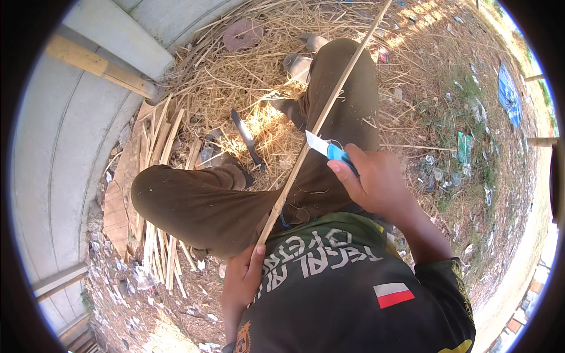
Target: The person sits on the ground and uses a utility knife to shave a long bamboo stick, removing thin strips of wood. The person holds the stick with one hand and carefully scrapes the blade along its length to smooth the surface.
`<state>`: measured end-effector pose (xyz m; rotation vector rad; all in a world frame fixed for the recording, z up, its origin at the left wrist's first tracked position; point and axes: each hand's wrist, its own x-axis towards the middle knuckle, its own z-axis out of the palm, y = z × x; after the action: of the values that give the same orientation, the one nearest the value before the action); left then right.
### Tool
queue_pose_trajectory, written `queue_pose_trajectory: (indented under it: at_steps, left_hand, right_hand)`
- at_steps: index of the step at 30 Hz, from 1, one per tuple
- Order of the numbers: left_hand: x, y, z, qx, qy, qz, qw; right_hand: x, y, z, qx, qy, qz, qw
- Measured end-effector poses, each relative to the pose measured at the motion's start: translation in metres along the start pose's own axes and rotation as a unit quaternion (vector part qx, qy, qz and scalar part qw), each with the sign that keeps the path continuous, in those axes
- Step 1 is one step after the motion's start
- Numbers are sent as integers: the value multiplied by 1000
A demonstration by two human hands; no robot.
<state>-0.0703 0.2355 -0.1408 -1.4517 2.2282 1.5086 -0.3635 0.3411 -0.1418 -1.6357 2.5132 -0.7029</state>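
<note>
Pale matt wooden strip (318, 126); shiny metal blade with blue plastic handle (327, 149); dry rough straw (235, 76)

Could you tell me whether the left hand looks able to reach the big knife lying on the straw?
Probably not directly: the left hand grips the stick low beside the body, and the bent knee lies between it and the big knife.

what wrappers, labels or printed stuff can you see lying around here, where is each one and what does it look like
Blue sheet: on the ground far right, crumpled, blue with pale print.
Green packet: right, on the grass, small upright rectangle, green and white.
Red wrapper: top, right of the knee, small and red; details too small to tell.
Shirt patch: on the person's dark shirt, bottom centre, rectangle, white over red.
Shirt lettering: pale print across the dark shirt.
</note>
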Motion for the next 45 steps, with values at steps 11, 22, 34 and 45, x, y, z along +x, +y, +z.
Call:
queue_pose_trajectory:
  at_steps: [11, 22, 34, 45]
  left_hand:
    - [1, 5, -2, -7, -20, -28, 999]
    - [-6, 1, 6, -63, -18, -52, 997]
    - [-9, 4, 7, -49, -7, -54, 997]
    - [-18, -13, 6, -67, -12, -73, 995]
  right_hand:
    - [-19, -24, 29, 13, -47, -86, 995]
    - [-22, -18, 33, -54, -52, -54, 996]
    - [-11, -3, 33, -118, 15, -115, 986]
    - [25, 45, 12, -203, 99, 105, 969]
